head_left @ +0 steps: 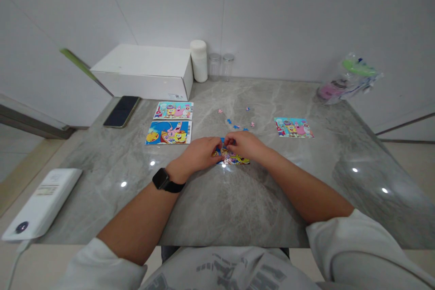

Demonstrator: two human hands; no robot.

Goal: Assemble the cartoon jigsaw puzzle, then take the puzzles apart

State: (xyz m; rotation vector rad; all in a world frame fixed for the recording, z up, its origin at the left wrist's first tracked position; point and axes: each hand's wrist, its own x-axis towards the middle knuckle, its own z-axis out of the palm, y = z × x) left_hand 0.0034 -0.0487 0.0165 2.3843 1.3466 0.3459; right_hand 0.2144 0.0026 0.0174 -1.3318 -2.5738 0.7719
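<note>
The left hand (199, 154) and right hand (244, 144) hide most of the puzzle (235, 160).

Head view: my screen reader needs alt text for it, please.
The left hand and right hand meet on a colourful cartoon jigsaw puzzle on a grey marble table, loose puzzle pieces just beyond. Three printed cartoon cards, a black phone and a white cardboard box lie farther back.

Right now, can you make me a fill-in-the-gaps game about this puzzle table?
1. The black smartwatch is on the ____ wrist.
2. The left hand and right hand touch the jigsaw puzzle; ____ cartoon picture cards lie to its left.
3. The closed bottle beside the cardboard box is ____.
Missing words: left; two; white.
</note>
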